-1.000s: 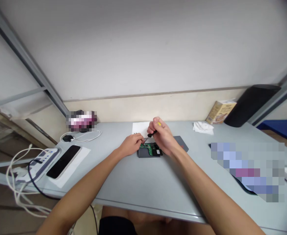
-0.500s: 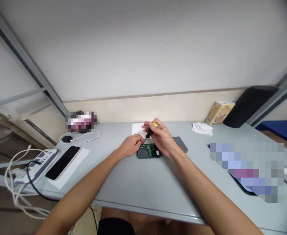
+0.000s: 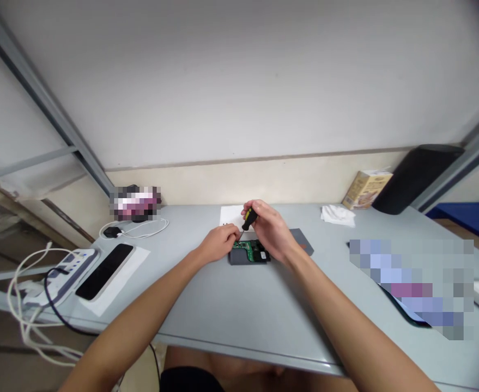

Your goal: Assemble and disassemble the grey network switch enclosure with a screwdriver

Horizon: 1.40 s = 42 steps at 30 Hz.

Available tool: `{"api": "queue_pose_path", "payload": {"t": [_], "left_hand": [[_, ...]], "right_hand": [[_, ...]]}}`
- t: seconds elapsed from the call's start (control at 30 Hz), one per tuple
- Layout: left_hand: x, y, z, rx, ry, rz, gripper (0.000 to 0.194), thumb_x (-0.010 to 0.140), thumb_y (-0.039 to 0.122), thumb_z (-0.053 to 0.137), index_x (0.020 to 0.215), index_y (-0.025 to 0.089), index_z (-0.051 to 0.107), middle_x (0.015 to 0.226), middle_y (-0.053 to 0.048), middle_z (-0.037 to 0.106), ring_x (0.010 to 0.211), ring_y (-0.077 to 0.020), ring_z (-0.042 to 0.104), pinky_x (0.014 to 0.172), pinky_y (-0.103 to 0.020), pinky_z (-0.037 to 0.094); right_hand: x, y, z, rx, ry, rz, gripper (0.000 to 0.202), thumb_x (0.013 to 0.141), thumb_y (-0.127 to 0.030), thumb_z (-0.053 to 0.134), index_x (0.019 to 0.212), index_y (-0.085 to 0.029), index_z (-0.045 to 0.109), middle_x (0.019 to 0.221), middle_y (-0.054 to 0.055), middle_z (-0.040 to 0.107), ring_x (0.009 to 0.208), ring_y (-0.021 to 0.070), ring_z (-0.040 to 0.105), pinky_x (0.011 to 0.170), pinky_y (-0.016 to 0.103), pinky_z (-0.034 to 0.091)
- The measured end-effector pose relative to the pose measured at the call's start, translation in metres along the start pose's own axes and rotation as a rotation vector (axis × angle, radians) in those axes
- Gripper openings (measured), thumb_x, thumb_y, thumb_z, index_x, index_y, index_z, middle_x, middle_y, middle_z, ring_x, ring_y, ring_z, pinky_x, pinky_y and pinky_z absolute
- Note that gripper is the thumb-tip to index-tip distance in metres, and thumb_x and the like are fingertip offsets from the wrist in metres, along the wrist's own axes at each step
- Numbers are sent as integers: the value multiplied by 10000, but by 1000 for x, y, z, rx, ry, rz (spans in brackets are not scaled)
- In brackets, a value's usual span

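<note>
A dark grey device casing (image 3: 240,257) lies opened in the middle of the desk, with a green circuit board (image 3: 250,247) showing inside. My right hand (image 3: 272,230) is closed around the handle of a black and yellow screwdriver (image 3: 248,219). The screwdriver is tilted, its shaft pointing down to the board's upper left. My left hand (image 3: 219,242) grips the casing's upper left edge with bent fingers, close to the screwdriver tip. Those fingers partly hide the tip and the edge.
Behind the casing is a white paper (image 3: 229,213) with small dark bits on it. A flat grey panel (image 3: 301,239) lies to the right. On the left are a phone (image 3: 105,271), a power strip (image 3: 65,275) and cables; at the back right, crumpled tissue (image 3: 338,214) and a carton (image 3: 367,189).
My right hand's fingers have shifted around the screwdriver handle, so more of the black and yellow grip shows. My left hand and the casing stay in place.
</note>
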<state>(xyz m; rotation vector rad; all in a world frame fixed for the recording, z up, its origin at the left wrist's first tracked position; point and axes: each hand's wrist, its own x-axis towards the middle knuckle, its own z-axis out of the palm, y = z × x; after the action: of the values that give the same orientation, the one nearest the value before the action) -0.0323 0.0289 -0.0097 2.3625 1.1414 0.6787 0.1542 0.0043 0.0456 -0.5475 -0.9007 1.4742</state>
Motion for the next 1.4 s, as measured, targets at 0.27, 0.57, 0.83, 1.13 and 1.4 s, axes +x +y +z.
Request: {"api": "queue_pose_path", "payload": {"t": [0.27, 0.57, 0.83, 1.13, 1.4], "left_hand": [[1, -1, 0, -4, -8, 14, 287, 916, 72, 427, 830, 199, 670, 910, -16, 703, 851, -173, 617, 834, -283, 470], [1, 2, -1, 8, -17, 15, 294, 923, 78, 419, 842, 207, 671, 916, -19, 700, 859, -178, 625, 849, -290, 490], [2, 0, 0, 8, -13, 0, 279, 905, 69, 428, 825, 198, 663, 904, -19, 706, 841, -176, 619, 834, -287, 481], [3, -2, 0, 16, -22, 18, 297, 912, 86, 425, 823, 200, 685, 920, -27, 700, 863, -179, 627, 858, -294, 496], [3, -1, -1, 9, -23, 12, 292, 906, 70, 423, 828, 200, 673, 918, -24, 705, 869, -181, 635, 855, -290, 483]], "right_hand": [[-1, 3, 1, -21, -31, 9, 478, 707, -535, 936, 798, -263, 553, 718, -47, 551, 706, 151, 534, 735, 315, 424], [2, 3, 0, -83, -12, -30, 352, 798, -590, 826, 912, -270, 734, 893, 14, 628, 872, 189, 578, 843, 336, 468], [-1, 8, 3, -108, -46, -28, 456, 769, -604, 873, 837, -268, 571, 680, -60, 509, 686, 144, 513, 706, 303, 393], [1, 4, 0, -95, -37, -23, 355, 805, -590, 818, 858, -254, 719, 861, 7, 627, 832, 180, 578, 800, 329, 456], [-1, 4, 3, -95, -8, -43, 503, 745, -623, 883, 763, -259, 537, 669, -55, 493, 670, 143, 492, 695, 309, 394]]}}
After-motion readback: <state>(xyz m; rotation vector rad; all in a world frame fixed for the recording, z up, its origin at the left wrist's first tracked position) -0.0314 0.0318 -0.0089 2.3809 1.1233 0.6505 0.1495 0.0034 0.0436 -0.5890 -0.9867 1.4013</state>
